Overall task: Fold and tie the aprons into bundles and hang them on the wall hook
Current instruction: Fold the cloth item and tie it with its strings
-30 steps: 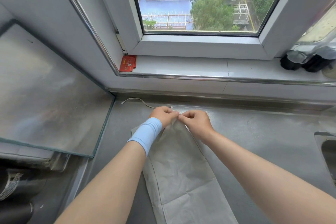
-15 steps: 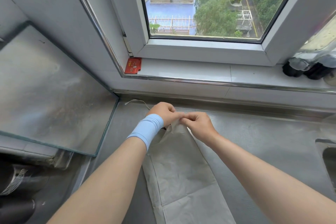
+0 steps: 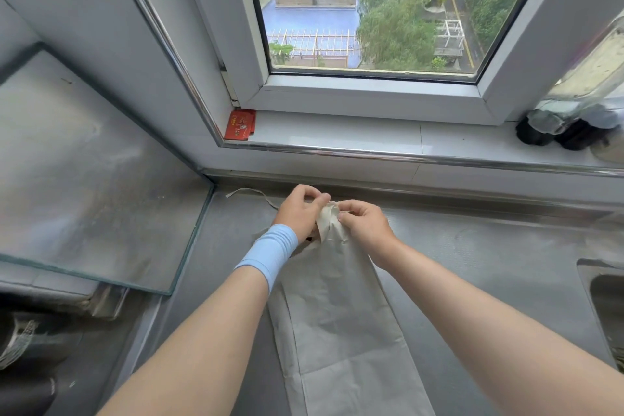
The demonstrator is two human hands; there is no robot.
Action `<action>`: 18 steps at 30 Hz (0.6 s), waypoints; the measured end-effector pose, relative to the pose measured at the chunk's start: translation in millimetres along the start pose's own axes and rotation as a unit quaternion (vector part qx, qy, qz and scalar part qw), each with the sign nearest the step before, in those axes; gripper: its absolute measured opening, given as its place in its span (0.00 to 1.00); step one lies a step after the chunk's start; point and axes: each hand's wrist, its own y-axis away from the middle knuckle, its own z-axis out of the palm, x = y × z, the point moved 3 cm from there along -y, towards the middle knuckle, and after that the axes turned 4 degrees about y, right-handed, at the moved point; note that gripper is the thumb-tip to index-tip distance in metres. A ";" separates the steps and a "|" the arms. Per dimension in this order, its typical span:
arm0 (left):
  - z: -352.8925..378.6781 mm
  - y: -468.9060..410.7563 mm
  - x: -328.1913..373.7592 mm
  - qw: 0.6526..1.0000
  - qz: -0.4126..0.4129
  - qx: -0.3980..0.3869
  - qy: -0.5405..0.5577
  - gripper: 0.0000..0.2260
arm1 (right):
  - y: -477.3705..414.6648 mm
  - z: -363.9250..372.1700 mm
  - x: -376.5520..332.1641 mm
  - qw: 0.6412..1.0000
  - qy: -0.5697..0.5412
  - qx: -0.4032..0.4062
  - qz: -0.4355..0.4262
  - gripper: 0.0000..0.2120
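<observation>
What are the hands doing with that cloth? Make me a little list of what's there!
Left hand: the left hand, with a blue wristband, pinches the far end of the apron
Right hand: the right hand pinches the same end, which is curled over
Apron: folded into a long strip, lying on the counter
String: a thin string lies on the counter, left of the hands
Windowsill: a red packet sits in the left corner of the windowsill
Left side: a glass sheet
</observation>
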 end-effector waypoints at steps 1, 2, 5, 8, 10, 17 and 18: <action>-2.1 1.0 -1.9 1.000 -0.006 -0.026 0.001 0.09 | -1.0 0.3 0.4 1.000 -0.010 -0.003 0.002 0.08; -3.7 1.9 -2.9 0.999 -0.008 -0.048 -0.012 0.09 | -0.6 0.5 -0.1 1.000 -0.014 -0.005 0.001 0.05; -7.3 1.8 0.1 0.997 -0.035 -0.067 -0.003 0.11 | -1.1 4.0 -3.5 1.000 0.005 -0.001 -0.010 0.08; -7.8 0.1 9.2 0.996 -0.035 -0.081 -0.024 0.11 | -3.0 7.5 -10.1 0.999 0.030 0.016 -0.026 0.09; -7.5 -0.7 16.6 0.994 -0.004 -0.085 -0.068 0.11 | -3.5 9.3 -14.7 0.999 0.038 0.019 -0.025 0.10; -17.8 -5.8 30.9 0.992 0.054 -0.109 -0.033 0.06 | -0.6 10.1 -24.9 0.997 0.033 0.001 -0.075 0.09; -17.2 -6.6 30.8 0.990 0.045 -0.126 -0.044 0.07 | 0.1 9.8 -25.2 0.996 0.033 0.001 -0.082 0.09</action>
